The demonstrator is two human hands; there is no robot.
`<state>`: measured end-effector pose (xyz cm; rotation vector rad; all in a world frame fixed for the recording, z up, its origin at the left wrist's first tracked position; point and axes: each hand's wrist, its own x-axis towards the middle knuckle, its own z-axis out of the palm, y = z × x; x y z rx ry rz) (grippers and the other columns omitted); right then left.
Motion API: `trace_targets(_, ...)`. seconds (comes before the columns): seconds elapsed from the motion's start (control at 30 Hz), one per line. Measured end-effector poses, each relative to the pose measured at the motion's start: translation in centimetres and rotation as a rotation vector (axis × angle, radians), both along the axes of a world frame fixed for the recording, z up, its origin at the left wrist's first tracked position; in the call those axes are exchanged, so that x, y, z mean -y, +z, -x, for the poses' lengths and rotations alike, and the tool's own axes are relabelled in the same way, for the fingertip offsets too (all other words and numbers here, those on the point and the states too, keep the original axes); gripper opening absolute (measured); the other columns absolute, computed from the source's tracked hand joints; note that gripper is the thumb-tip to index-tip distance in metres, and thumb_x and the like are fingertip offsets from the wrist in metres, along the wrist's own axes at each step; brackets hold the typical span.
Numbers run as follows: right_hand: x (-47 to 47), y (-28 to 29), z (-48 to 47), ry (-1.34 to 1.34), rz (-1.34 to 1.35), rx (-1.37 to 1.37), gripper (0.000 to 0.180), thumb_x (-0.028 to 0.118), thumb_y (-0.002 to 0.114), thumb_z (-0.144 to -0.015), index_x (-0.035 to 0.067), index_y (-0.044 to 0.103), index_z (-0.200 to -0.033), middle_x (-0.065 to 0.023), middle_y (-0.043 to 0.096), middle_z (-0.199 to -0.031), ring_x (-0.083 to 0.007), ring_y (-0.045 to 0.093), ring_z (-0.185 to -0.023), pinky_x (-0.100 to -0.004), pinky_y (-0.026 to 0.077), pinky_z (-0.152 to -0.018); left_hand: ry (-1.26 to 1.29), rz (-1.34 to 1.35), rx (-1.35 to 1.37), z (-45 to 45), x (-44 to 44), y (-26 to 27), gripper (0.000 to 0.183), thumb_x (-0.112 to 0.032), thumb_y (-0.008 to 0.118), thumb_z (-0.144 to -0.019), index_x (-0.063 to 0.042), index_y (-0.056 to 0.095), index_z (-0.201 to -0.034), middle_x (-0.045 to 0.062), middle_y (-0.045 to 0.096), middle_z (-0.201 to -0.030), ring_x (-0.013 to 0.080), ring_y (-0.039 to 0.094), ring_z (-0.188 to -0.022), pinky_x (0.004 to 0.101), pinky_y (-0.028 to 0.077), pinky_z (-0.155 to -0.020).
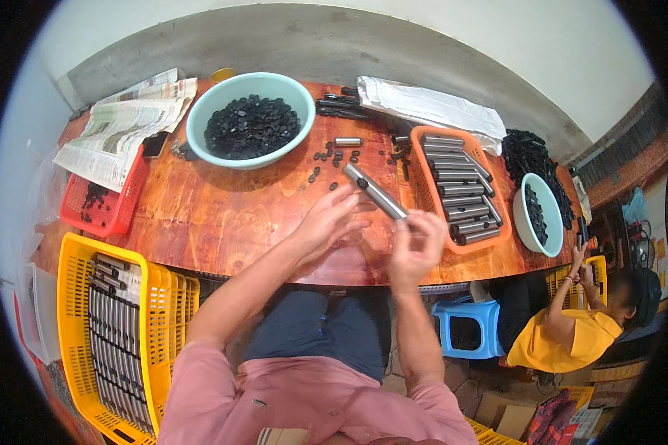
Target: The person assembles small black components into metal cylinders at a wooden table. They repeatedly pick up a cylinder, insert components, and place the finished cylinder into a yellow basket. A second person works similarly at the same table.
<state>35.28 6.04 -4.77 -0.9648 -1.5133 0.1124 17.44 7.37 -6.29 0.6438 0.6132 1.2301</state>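
My right hand (417, 245) grips the near end of a metal tube (383, 196), holding it at a slant above the wooden table (211, 222). A black plug (362, 182) shows on the tube's side near its far end. Beside the tube, my left hand (334, 222) has its fingers spread, with nothing visible in them; whether a fingertip touches the tube cannot be told. Several loose black plugs (314, 178) lie on the table beyond the hands, close to a short metal tube (348, 142). An orange basket (451, 245) right of my hands contains several metal tubes (459, 190).
A pale green bowl (200, 150) of black parts stands at the back; a second bowl (554, 239) is at right. Newspaper (128, 128) partly covers a red basket (108, 225). A yellow crate (156, 311) holds stacked tubes at left. A co-worker (573, 334) sits beyond a blue stool (492, 331).
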Motion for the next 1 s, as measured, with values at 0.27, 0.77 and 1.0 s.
trace_targets(0.27, -1.1, -5.4, 5.3, 0.242, 0.199, 0.208, 0.02, 0.002, 0.077, -0.084, 0.001, 0.067, -0.1, -0.0146, 0.061, -0.103, -0.0261, 0.064, -0.094, -0.033, 0.057, -0.073, -0.021, 0.006, 0.278, 3.1, -4.9, -4.3, 0.031, -0.014, 0.056, -0.105, -0.004, 0.053, -0.134, 0.013, 0.065, -0.106, 0.0274, 0.07, -0.099, 0.0406, 0.061, -0.09)
trace_targets(0.77, -13.6, -7.8, 6.3, 0.281, 0.523, 0.381, 0.028, 0.012, 0.07, -0.086, 0.001, 0.069, -0.111, -0.0183, 0.065, -0.104, -0.0356, 0.065, -0.099, -0.0436, 0.052, -0.085, 0.06, 0.012, 0.256, 6.1, -7.9, -7.3, 0.038, -0.011, 0.049, -0.107, 0.001, 0.045, -0.143, 0.014, 0.063, -0.117, 0.0225, 0.066, -0.1, 0.0387, 0.059, -0.088)
trace_targets(1.0, -12.8, -9.3, 7.1, 0.262, 0.423, 0.424, 0.021, 0.009, 0.069, -0.085, 0.006, 0.073, -0.105, -0.0167, 0.063, -0.093, -0.0364, 0.063, -0.093, -0.0442, 0.05, -0.08, 0.089, 0.02, 0.284, 6.4, -8.1, -7.6, 0.036, -0.011, 0.049, -0.106, 0.002, 0.047, -0.14, 0.014, 0.063, -0.116, 0.0238, 0.066, -0.099, 0.0397, 0.058, -0.088)
